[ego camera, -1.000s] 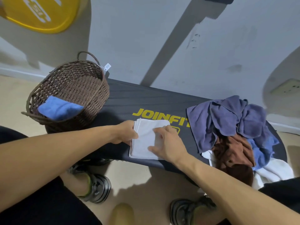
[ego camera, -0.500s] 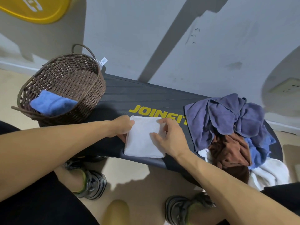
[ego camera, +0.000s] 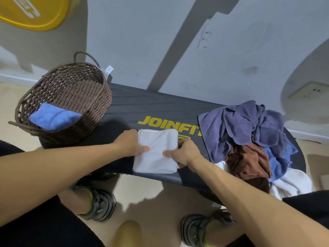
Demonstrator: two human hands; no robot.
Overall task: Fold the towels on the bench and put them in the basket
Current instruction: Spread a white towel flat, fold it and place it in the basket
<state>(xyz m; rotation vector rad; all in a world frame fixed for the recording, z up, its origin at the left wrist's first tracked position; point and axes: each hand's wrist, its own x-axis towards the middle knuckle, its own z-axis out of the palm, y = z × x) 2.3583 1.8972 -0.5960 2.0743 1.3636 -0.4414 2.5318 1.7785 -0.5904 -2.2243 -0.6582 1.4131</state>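
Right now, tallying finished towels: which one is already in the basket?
The blue towel, folded inside the basket; the others lie on the bench.

A single wide-angle view comes from the wearer's head, looking forward and steeply down over both forearms. It sits close above the bench [ego camera: 124, 104], which runs across the middle of the frame with the wall behind it filling the top. The basket [ego camera: 99, 97] stands at the left end, the pile of towels [ego camera: 240, 125] at the right. The floor and the wearer's shoes [ego camera: 99, 205] fill the bottom edge. Straight lines bow toward the borders
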